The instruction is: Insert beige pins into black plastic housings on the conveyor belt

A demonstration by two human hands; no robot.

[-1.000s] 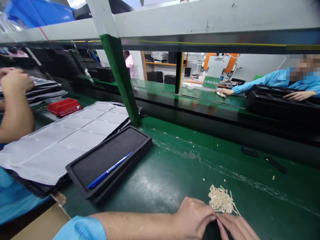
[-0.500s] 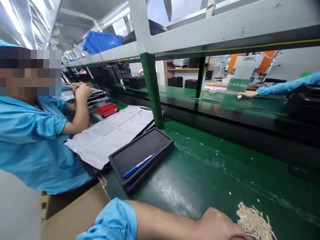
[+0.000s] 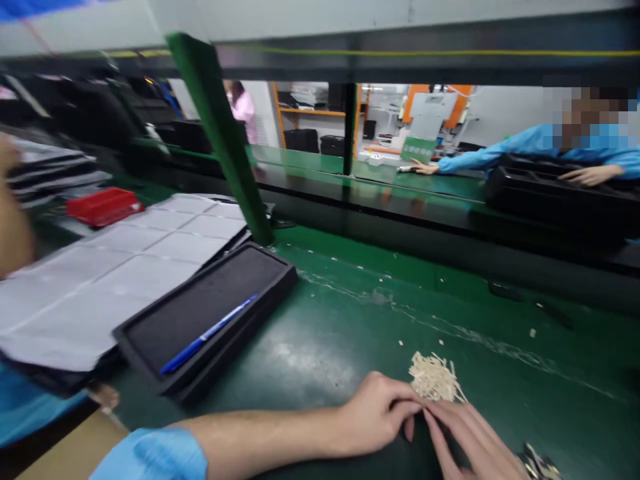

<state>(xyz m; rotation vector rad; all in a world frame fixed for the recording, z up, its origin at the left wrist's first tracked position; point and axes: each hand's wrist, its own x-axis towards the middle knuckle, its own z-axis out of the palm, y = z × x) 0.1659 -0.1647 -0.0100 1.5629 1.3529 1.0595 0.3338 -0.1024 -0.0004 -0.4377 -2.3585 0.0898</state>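
The fingers of the left hand point(image 3: 375, 413) and the right hand point(image 3: 470, 440) are drawn in narrow, their tips meeting at the near edge of a pile of pale strips point(image 3: 434, 377). Whether they grip anything is too small to tell, and the dark patch below them cannot be made out. As for progress, many strips lie loose in the pile, apparently unused; no finished piece can be picked out near it, so how much is done stays unclear.

A few pale scraps lie just beyond the pile on the green bench point(image 3: 320, 347). To its right and farther back are two flat black pieces point(image 3: 505, 291) point(image 3: 555, 313). Left of the pile, well apart, a blue pen point(image 3: 207, 335) lies in a black tray point(image 3: 200, 293); white sheeting point(image 3: 150, 250) and a red bin point(image 3: 104, 207) are farther left. The green post point(image 3: 215, 133) rises beyond the pile to its left. Across the dark divider behind it, a co-worker's hand point(image 3: 593, 175) rests on black trays point(image 3: 550, 193). Nothing visible stands between the fingers and the pile.
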